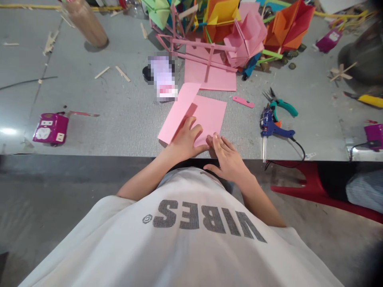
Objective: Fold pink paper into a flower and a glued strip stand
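Observation:
A pink sheet of paper [211, 109] lies on the grey table near its front edge, with a raised, folded-over flap [179, 109] on its left side. My left hand [188, 138] rests on the sheet beside the flap, fingers spread and bent, thumb pointing right. At the sheet's lower right corner, my right hand [229, 157] has its fingers stretched out and touching the paper, the thumb held apart. Neither hand grips anything. Just behind the sheet lies more pink paper [221, 81], partly under pink sticks.
Behind stand folded paper shapes: pink [247, 38], yellow [221, 16] and orange [289, 26]. A phone [164, 77], pink cutter [243, 102], glue gun [273, 127] and green-handled pliers [285, 107] lie around. A purple socket box [51, 128] sits left; a red chair [311, 179] stands right.

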### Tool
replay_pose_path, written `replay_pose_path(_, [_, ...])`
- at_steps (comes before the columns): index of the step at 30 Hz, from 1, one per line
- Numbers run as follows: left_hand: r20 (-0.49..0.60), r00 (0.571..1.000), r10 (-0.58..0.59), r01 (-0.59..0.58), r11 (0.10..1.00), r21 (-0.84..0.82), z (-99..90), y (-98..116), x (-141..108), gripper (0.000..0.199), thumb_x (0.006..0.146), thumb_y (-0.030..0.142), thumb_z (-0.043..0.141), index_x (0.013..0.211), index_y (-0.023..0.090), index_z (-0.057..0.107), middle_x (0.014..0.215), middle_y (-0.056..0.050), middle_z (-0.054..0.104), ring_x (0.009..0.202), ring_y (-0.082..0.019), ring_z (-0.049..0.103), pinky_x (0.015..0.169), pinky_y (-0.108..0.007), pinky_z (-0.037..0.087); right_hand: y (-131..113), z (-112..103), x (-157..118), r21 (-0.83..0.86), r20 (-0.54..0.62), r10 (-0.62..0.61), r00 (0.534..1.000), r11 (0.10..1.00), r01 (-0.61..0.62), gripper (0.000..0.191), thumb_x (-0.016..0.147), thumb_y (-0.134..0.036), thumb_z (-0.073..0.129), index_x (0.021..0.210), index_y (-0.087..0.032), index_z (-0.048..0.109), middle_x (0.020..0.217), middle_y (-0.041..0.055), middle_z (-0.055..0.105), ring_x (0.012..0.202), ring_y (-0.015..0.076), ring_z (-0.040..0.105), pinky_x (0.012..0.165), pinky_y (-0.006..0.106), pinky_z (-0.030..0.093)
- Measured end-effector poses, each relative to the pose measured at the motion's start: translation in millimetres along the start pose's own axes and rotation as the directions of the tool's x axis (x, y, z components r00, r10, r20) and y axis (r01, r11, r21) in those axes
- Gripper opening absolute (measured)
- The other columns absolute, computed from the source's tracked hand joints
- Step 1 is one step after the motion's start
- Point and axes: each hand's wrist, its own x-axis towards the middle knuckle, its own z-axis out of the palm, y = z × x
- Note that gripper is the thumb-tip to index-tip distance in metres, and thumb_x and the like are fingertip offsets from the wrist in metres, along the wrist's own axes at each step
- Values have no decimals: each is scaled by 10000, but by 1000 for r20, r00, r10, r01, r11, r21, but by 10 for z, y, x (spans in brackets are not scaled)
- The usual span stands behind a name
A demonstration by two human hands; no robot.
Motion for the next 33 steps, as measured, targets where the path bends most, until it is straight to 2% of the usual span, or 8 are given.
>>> replay_pose_path(5, [-24, 999, 27, -26, 999, 22, 16, -19, -21, 569, 944, 594, 928, 1296, 205, 706, 1729, -227, 519, 1701, -458, 459, 1444, -654, 381, -129, 115, -136, -73, -107, 30, 994, 997, -38, 1079, 1195, -423, 603, 1893, -275, -207, 1779, 170, 617, 1698, 373, 563, 1429, 684, 430])
replay_pose_path(9, [-27, 999, 20, -20, 1000, 14, 26, -30, -40, 542, 960, 543, 913, 1336, 222, 688, 1745, -211, 515, 1720, -429, 442, 1445, -628, 396, -196, 236, -208, -94, -114, -18, 993, 996, 8, 1045, 1193, -418, 615, 1914, -233, -119, 1785, 198, 601, 1676, 364, 597, 1376, 648, 511])
replay_pose_path(12, [-34, 999, 41, -40, 998, 43, 10, -32, -58, 570, 962, 551, 912, 1360, 216, 681, 1755, -215, 519, 1747, -435, 405, 1477, -642, 338, -206, 280, -249, -128, -142, -12, 990, 992, -7, 1002, 1192, -408, 619, 1924, -227, -41, 1769, 207, 620, 1654, 356, 625, 1345, 626, 540])
replay_pose_path(17, [-20, 998, 65, -62, 991, 121, -19, -60, -85, 438, 1073, 468, 778, 1420, 220, 679, 1770, -202, 533, 1779, -411, 389, 1486, -636, 326, -196, 290, -286, -148, -208, -55, 977, 989, 24, 916, 1175, -379, 661, 1915, -212, 146, 1667, 200, 725, 1582, 343, 696, 1296, 573, 568])
replay_pose_path(21, [29, 998, 51, -56, 976, 209, 7, -94, -90, 634, 1097, 512, 737, 1648, 230, 604, 1897, -225, 396, 1840, -461, 263, 1490, -728, 235, -204, 291, -283, -192, -269, -103, 958, 980, 51, 884, 1155, -365, 706, 1880, -140, 253, 1559, 213, 795, 1513, 343, 748, 1245, 539, 599])
replay_pose_path(24, [67, 998, 19, -37, 960, 277, 15, -89, -91, 773, 1113, 562, 698, 1798, 272, 490, 1962, -229, 274, 1849, -522, 198, 1452, -852, 110, -211, 295, -278, -200, -269, -107, 957, 978, 53, 863, 1161, -357, 695, 1879, -155, 260, 1571, 205, 790, 1515, 340, 749, 1250, 544, 598])
replay_pose_path(26, [75, 997, 20, -42, 951, 307, 7, -75, -94, 786, 1124, 587, 669, 1824, 293, 469, 1969, -224, 263, 1848, -526, 203, 1442, -869, 65, -211, 292, -263, -210, -264, -115, 958, 976, 59, 883, 1158, -352, 700, 1885, -146, 244, 1581, 208, 783, 1524, 348, 743, 1267, 560, 589])
replay_pose_path(33, [45, 998, 45, -57, 947, 317, 7, -87, -108, 761, 1140, 613, 604, 1825, 307, 478, 1971, -182, 291, 1845, -502, 236, 1455, -833, 103, -158, 230, -97, -158, -196, -101, 975, 985, 70, 966, 1185, -375, 651, 1917, -127, 71, 1662, 223, 720, 1590, 352, 689, 1330, 588, 569])
